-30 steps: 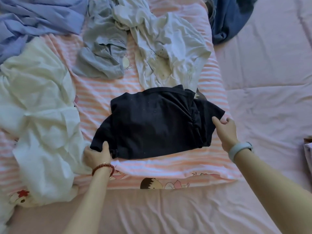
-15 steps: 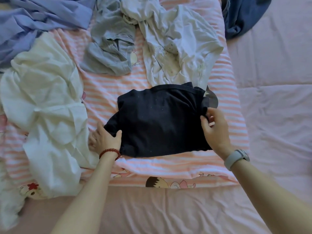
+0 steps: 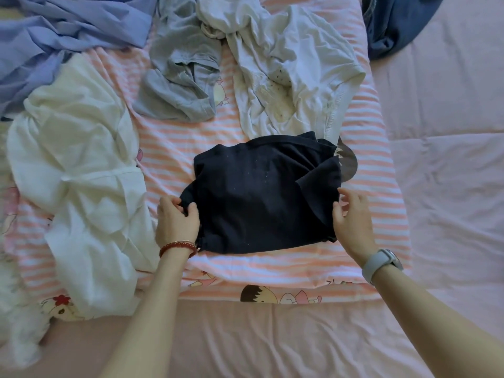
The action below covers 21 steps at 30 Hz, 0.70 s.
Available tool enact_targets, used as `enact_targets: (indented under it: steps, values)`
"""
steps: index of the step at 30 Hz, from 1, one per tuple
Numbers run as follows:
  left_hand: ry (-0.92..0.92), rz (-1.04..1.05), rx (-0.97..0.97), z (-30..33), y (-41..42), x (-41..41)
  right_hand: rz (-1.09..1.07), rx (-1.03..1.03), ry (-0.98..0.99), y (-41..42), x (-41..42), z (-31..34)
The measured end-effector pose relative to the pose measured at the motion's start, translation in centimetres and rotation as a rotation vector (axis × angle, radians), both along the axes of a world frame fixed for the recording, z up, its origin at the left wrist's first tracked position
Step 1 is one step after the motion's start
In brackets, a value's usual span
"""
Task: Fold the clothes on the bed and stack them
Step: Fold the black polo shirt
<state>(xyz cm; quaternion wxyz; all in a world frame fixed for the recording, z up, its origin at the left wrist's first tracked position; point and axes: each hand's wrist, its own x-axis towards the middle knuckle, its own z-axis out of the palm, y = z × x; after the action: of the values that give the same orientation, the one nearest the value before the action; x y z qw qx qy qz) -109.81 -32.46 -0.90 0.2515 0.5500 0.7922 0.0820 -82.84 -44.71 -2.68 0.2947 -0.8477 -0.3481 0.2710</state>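
A bed covered in a pale pink quilted bedspread fills the frame, with a pink-and-white striped sheet printed with cartoon figures spread across its centre and left. On that sheet, at mid-frame, lies a partly folded dark navy cotton garment, its right flap turned over onto its body. The person's left hand, a red beaded bracelet at the wrist, pinches the garment's left corner between thumb and fingers. The right hand, above a pale grey wristband watch, rests at the garment's right edge with fingers loosely spread, thumb against the cloth; whether it grips any fabric cannot be told. The two hands sit well apart, one at each side of the garment. Unfolded clothes ring the work: a crumpled white shirt at left, a lavender-blue cloth at upper left, a rumpled grey-blue top at upper centre, a creased off-white T-shirt just beyond the navy garment, and a dark blue denim piece at upper right.
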Motion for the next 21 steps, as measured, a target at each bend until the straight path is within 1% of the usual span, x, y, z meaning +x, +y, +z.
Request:
enact_targets:
  steps: [3, 5, 6, 9, 11, 13, 14, 16, 17, 18, 20, 21]
  values:
    - [0.051, 0.014, -0.113, -0.8, -0.5, 0.5, -0.057, -0.076, 0.083, 0.0, 0.0, -0.5]
    - [-0.002, 0.053, -0.148, -1.7, -0.7, 0.3, -0.077, -0.086, 0.130, -0.1, 0.0, -0.6]
    - [-0.040, 0.085, -0.108, -2.0, -0.7, 0.2, -0.091, -0.084, 0.160, 0.0, 0.0, -0.6]
    - [-0.156, 0.260, 0.096, -1.2, -0.6, 0.1, -0.104, -0.090, 0.210, 0.1, -0.2, -0.5]
    - [-0.302, 0.301, 0.219, -0.1, -0.4, 1.0, -0.105, -0.092, 0.214, 0.2, -0.3, -0.6]
    - [-0.460, 0.231, 0.280, 0.8, -0.6, 2.7, -0.114, -0.089, 0.217, 0.2, -0.5, -0.7]
    - [-0.519, 0.171, 0.272, 0.7, -0.8, 3.7, -0.117, -0.084, 0.214, 0.2, -0.6, -0.7]
    - [-0.590, 0.029, 0.132, 0.0, -1.3, 5.5, -0.118, -0.084, 0.206, 0.2, -0.7, -0.8]
    - [-0.535, -0.079, 0.039, -0.7, -1.5, 6.0, -0.117, -0.088, 0.209, 0.3, -0.8, -0.8]
    - [-0.390, -0.240, -0.051, -1.7, -1.8, 6.2, -0.115, -0.091, 0.215, 0.3, -0.9, -0.9]
    - [-0.026, -0.596, -0.236, -2.9, -2.2, 6.0, -0.102, -0.099, 0.217, 0.6, -1.1, -0.8]
    - [0.083, -0.714, -0.281, -3.1, -2.4, 5.8, -0.095, -0.102, 0.205, 0.7, -1.2, -0.6]
